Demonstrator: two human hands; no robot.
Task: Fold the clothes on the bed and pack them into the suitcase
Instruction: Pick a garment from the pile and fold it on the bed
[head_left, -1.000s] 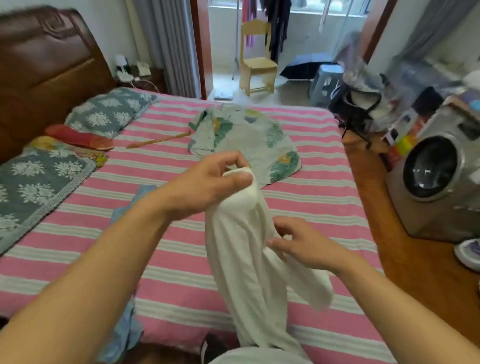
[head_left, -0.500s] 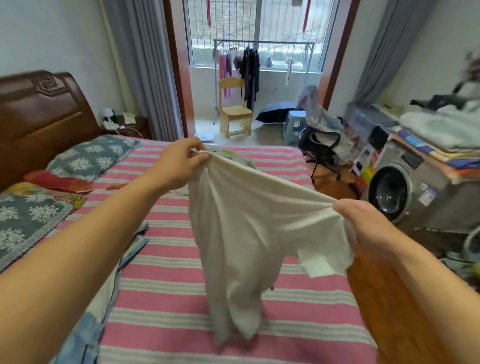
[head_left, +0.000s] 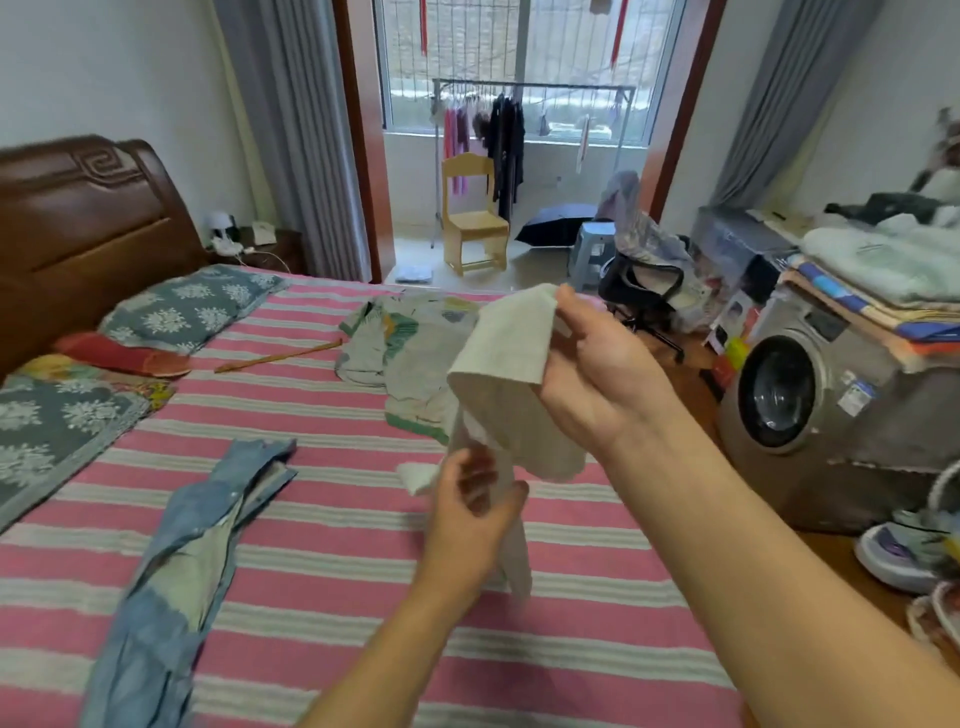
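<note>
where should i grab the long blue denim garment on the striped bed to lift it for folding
Probably at the far end of the long blue denim garment, near the bed's middle. It lies stretched out flat with that end free and nearest the left hand. Come from above and pinch both corners there.

My denim garment runs off the lower left edge; the white garment's lower end blurs behind my left hand.

jeans on bed left, shirt behind, washing machine right
</note>
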